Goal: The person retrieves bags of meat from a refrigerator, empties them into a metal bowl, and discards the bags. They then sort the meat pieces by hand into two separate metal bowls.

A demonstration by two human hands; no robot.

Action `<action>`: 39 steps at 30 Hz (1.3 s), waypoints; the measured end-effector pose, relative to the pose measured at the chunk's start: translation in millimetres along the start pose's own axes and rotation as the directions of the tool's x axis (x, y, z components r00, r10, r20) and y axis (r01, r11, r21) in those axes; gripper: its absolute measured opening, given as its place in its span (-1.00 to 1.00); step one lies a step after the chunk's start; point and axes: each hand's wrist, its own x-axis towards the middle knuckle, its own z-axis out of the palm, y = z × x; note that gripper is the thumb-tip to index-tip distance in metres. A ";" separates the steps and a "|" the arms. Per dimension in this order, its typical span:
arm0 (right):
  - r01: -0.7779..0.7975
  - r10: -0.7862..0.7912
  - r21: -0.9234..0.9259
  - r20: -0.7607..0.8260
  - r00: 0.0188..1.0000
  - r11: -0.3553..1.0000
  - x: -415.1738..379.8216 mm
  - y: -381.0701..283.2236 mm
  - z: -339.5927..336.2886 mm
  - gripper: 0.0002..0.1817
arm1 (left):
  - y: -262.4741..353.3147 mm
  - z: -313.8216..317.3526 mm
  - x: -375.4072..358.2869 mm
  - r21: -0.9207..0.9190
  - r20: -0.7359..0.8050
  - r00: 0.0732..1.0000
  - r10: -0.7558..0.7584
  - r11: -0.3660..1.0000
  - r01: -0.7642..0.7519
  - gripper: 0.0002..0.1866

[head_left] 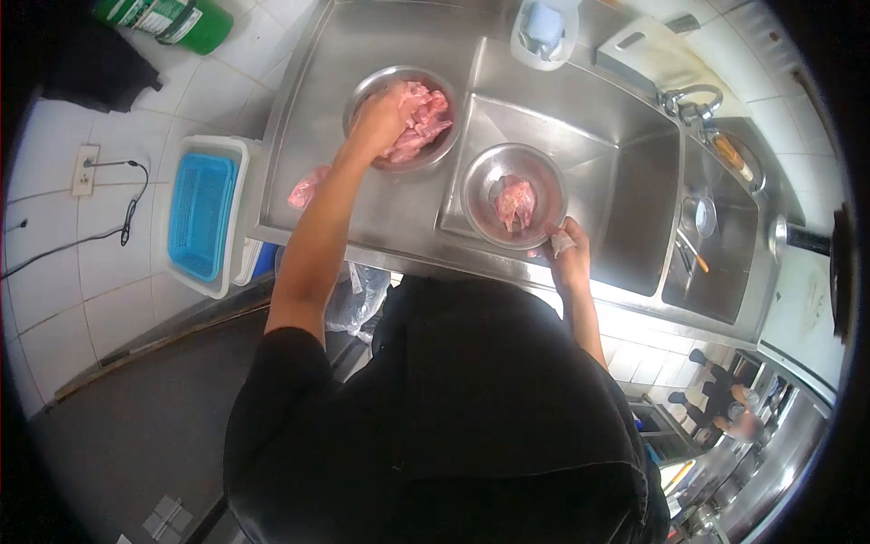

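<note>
On the steel counter at the left stands a larger metal bowl [352,107] heaped with pieces of raw meat [424,131]. My left hand [385,116] reaches into it, its fingers curled onto the meat and partly hidden. A smaller metal bowl [478,195] sits to the right, over the near left edge of the sink basin, with raw meat [515,201] inside. My right hand [571,258] is closed at its near right rim; something pale and thin shows at the fingers. Another piece of raw meat [308,187] lies on the counter beside my left forearm.
A deep steel sink [625,181] and a smaller basin [716,263] extend right, with a faucet [693,100] behind. A white container [544,36] stands at the back. Blue baskets [201,218] sit left, below a green bucket [186,23]. Another person [725,403] works at lower right.
</note>
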 end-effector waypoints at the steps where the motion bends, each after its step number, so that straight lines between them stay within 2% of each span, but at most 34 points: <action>1: -0.016 0.016 0.005 -0.005 1.000 1.000 1.2 -0.6 -3.4 -0.86 | 7.3 11.4 -3.4 -0.067 -0.020 0.995 0.097 0.993 -0.098 -0.62; 3: -0.059 0.059 0.011 0.002 0.998 0.998 1.3 1.2 -8.5 -0.84 | 47.6 35.9 -33.5 -0.159 -0.071 0.958 0.280 0.945 -0.288 -0.60; 5: -0.048 0.046 0.052 0.022 0.999 0.998 4.9 7.0 -15.0 -0.86 | 96.9 50.1 -68.3 -0.173 -0.113 0.874 0.473 0.857 -0.486 -0.59; 8: -0.051 0.051 0.019 0.004 0.999 0.998 2.9 1.6 -21.2 -0.86 | 84.6 78.4 -54.8 -0.108 -0.213 0.933 0.291 0.942 -0.319 -0.60; 10: -0.058 0.058 -0.016 -0.010 0.998 0.998 2.1 0.3 -31.2 -0.85 | 41.6 68.2 -29.8 -0.023 -0.310 0.950 0.042 0.998 -0.052 -0.62; 11: -0.057 0.057 -0.009 -0.007 0.998 0.998 2.3 0.6 -35.3 -0.84 | 21.5 52.2 -18.3 0.221 -0.214 0.976 -0.048 0.971 0.096 -0.64; 12: -0.057 0.057 -0.001 -0.005 0.998 0.998 2.6 0.5 -38.4 -0.84 | 3.4 36.9 -8.7 0.462 -0.141 0.977 -0.161 0.862 0.209 -0.65; 14: -0.053 0.053 -0.004 0.005 0.999 0.999 3.2 -1.4 -41.3 -0.82 | -20.6 28.5 0.1 0.351 -0.033 0.980 -0.195 0.916 0.194 -0.62; 17: -0.045 0.046 -0.024 0.028 0.999 0.999 7.0 -4.8 -38.8 -0.82 | -24.1 27.3 15.1 0.464 0.121 0.961 -0.248 0.870 0.166 -0.60; 20: -0.037 0.037 -0.012 0.038 0.999 0.999 7.0 -4.5 -38.0 -0.82 | -59.9 40.9 27.9 0.365 0.102 0.984 -0.148 0.925 0.101 -0.60; 23: -0.020 0.019 0.028 0.023 1.000 0.999 4.8 -1.9 -40.9 -0.84 | -81.9 23.6 31.1 0.135 0.150 0.986 0.072 0.986 -0.093 -0.63; 24: -0.027 0.026 0.030 0.019 0.999 0.999 4.9 -0.6 -43.4 -0.84 | -82.9 23.5 30.6 -0.054 0.099 0.994 0.041 0.998 -0.036 -0.63; 26: -0.038 0.038 0.028 0.009 0.999 0.999 3.4 2.7 -45.3 -0.85 | -53.1 -1.9 17.3 -0.424 0.024 0.998 -0.053 0.904 0.059 -0.63; 28: -0.041 0.041 0.018 0.001 0.999 0.999 3.1 4.0 -46.7 -0.85 | -18.5 -26.6 20.2 -0.048 0.113 0.958 -0.264 0.962 0.270 -0.63; 29: -0.048 0.048 0.015 -0.006 0.999 0.999 2.5 4.1 -47.3 -0.85 | -7.3 -29.5 21.3 0.150 0.122 0.919 -0.375 0.922 0.357 -0.63; 31: -0.056 0.056 0.012 -0.017 0.998 0.998 4.2 3.2 -46.1 -0.85 | -11.2 -2.5 20.8 0.003 -0.035 0.992 -0.122 0.992 0.122 -0.63; 32: -0.060 0.060 0.013 -0.015 0.998 0.998 5.6 2.7 -44.9 -0.85 | -13.2 14.8 20.6 -0.054 -0.124 0.992 0.003 0.998 -0.010 -0.62; 35: -0.075 0.075 0.017 -0.005 0.997 0.997 6.8 0.6 -41.9 -0.84 | -1.6 64.7 33.2 0.337 -0.064 0.984 0.163 0.932 -0.133 -0.64; 38: -0.059 0.058 0.035 0.019 0.998 0.998 7.9 -1.9 -40.1 -0.84 | -7.2 98.5 49.2 0.470 -0.129 0.976 0.177 0.877 -0.097 -0.68; 39: -0.049 0.047 0.047 0.030 0.998 0.998 7.4 -0.1 -42.2 -0.83 | -11.4 103.1 51.1 0.411 -0.117 0.979 0.166 0.906 -0.105 -0.68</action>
